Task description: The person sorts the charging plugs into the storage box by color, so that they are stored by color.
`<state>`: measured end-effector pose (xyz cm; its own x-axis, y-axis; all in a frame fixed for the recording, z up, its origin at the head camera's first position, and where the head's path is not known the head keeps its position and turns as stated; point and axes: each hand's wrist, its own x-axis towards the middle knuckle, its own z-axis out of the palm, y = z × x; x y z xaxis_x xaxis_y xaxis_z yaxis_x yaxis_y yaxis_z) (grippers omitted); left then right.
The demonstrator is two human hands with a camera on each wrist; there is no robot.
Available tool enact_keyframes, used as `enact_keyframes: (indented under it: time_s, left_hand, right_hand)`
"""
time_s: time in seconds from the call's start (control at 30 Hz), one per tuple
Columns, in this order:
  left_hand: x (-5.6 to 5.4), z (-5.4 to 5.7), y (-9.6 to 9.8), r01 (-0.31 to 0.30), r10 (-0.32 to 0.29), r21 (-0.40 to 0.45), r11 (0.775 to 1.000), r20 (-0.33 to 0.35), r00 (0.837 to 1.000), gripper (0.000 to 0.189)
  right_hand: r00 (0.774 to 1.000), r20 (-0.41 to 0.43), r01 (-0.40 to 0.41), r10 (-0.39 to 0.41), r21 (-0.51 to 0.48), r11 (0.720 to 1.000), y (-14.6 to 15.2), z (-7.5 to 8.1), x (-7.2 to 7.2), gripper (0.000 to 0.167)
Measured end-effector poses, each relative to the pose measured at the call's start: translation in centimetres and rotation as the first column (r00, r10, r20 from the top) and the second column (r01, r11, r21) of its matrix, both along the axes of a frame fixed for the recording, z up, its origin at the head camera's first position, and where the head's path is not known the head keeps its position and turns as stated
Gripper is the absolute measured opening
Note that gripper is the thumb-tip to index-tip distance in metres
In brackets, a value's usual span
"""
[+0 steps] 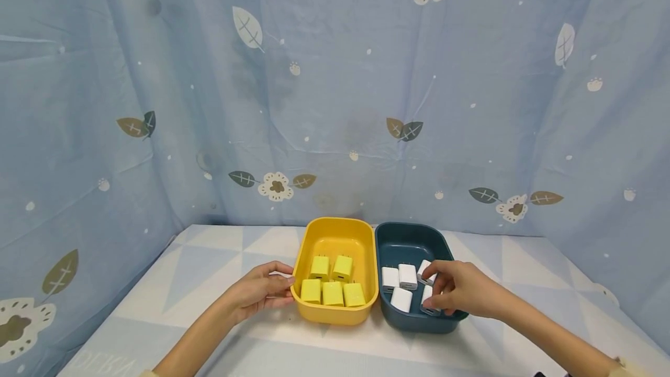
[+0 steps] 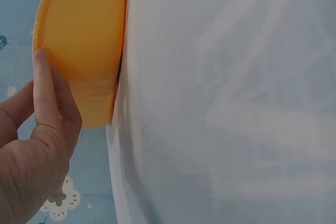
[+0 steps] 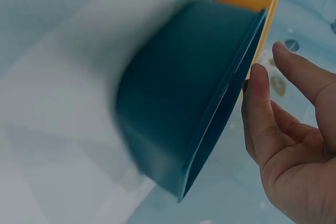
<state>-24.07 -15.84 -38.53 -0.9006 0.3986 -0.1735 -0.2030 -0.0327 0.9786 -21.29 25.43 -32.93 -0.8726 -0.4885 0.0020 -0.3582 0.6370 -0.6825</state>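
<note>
My left hand (image 1: 264,290) is at the left side of a yellow box (image 1: 335,316), its thumb and fingertips touching the rim and outer wall. The left wrist view shows the thumb tip right at the rim. Several yellow charger plugs (image 1: 332,294) lie inside. Beside it is a dark blue box (image 1: 413,231) with several white charger plugs (image 1: 407,277). Over its right side reaches my right hand (image 1: 463,290), thumb and index finger apart, fingertips close to a white charger plug (image 1: 427,294) partly hidden by them. In the right wrist view, nothing shows between thumb (image 3: 258,85) and index finger.
Both boxes stand side by side on a table with a white and pale blue patterned cloth (image 1: 225,255). Behind and around the table hangs a light blue curtain (image 1: 335,103) printed with leaves and flowers. A small dark object (image 1: 540,374) shows at the lower right edge.
</note>
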Motion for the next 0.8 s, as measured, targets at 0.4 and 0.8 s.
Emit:
enact_keyframes:
  time_s: [0.4,0.8]
  left_hand:
    - [-0.1,0.1,0.0,-0.004,0.004,-0.007,1.0,0.0,1.0,0.038]
    - [0.1,0.1,0.1,-0.008,0.008,-0.014,1.0,-0.007,1.0,0.038]
  right_hand:
    - [0.994,0.042,-0.096,0.1,-0.089,0.991,-1.7,-0.3,2.9,0.042]
    - [0.967,0.235,-0.08,0.093,-0.064,0.995,-3.3,-1.4,5.5,0.034]
